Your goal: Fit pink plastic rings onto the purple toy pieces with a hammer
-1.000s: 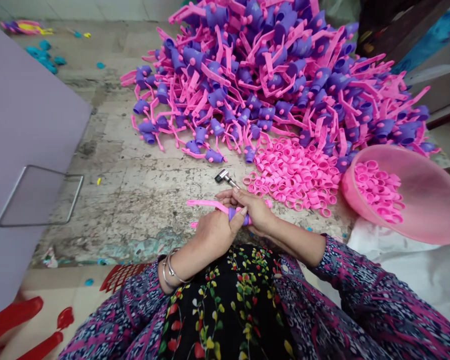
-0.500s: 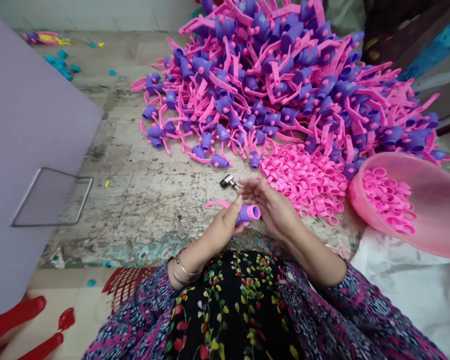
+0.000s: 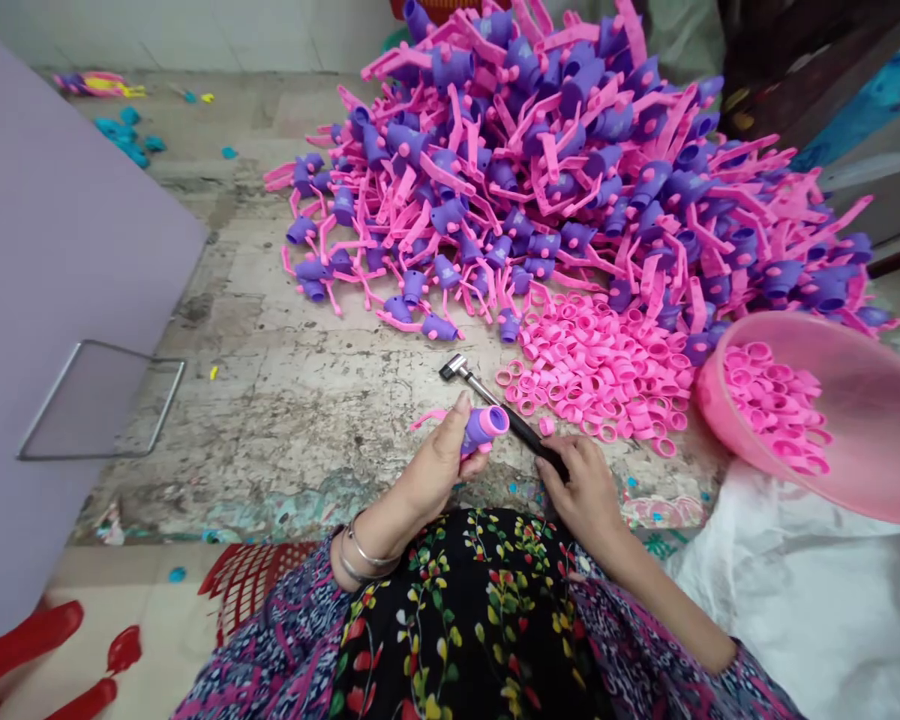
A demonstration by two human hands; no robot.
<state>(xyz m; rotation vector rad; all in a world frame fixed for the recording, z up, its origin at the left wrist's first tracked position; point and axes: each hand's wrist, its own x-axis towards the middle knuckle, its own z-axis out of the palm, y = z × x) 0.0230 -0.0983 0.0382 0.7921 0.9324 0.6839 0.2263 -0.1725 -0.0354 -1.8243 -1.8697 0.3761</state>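
My left hand [image 3: 433, 455] is closed around a purple plastic sleeve piece [image 3: 482, 428] with a pink ring on its open end and a pink lever sticking out to the left. To its right, my right hand [image 3: 583, 490] has its fingers on the black handle of a hammer [image 3: 521, 430]. The hammer lies slanted on the worn surface, its metal head with a dark face up and to the left. Loose pink rings [image 3: 600, 365] are heaped just beyond the right hand.
A large pile of purple and pink pieces [image 3: 525, 180] fills the back. At right stands a pink bowl [image 3: 870, 420] holding more rings, above white cloth [image 3: 817, 580]. A grey-lilac panel [image 3: 67, 260] with a wire handle [image 3: 97, 455] stands at left.
My right hand has moved from beside the purple piece down and right onto the hammer's handle. The left hand still holds the piece, shifted slightly left.
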